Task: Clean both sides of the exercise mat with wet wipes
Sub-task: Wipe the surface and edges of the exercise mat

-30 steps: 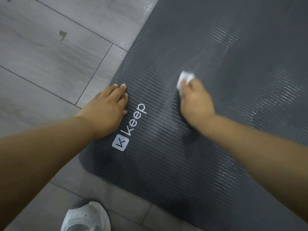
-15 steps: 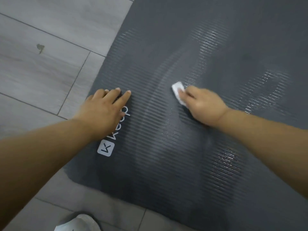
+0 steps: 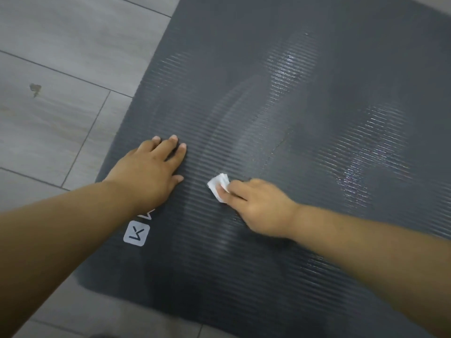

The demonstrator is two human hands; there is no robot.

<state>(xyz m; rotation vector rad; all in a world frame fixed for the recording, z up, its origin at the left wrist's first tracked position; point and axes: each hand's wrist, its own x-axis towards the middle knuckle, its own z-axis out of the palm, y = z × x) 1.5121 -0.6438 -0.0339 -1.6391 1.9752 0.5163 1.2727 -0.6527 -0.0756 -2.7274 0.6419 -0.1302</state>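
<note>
Closest to me, the right hand (image 3: pixel 263 211) pinches the folded wet wipe (image 3: pixel 217 187) and has dragged it back across the exercise mat (image 3: pixel 292 276), near the left hand (image 3: pixel 148 172), which lies flat, fingers straight, bracing it. Beyond, wet streaks (image 3: pixel 288 76) suggest that stretch is wiped.

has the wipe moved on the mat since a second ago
Yes: the wipe slid toward the person, nearer the square logo on the mat.

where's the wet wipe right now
Head view, centre: the wet wipe sits on the mat, held by the right hand, just right of the left hand.
</note>
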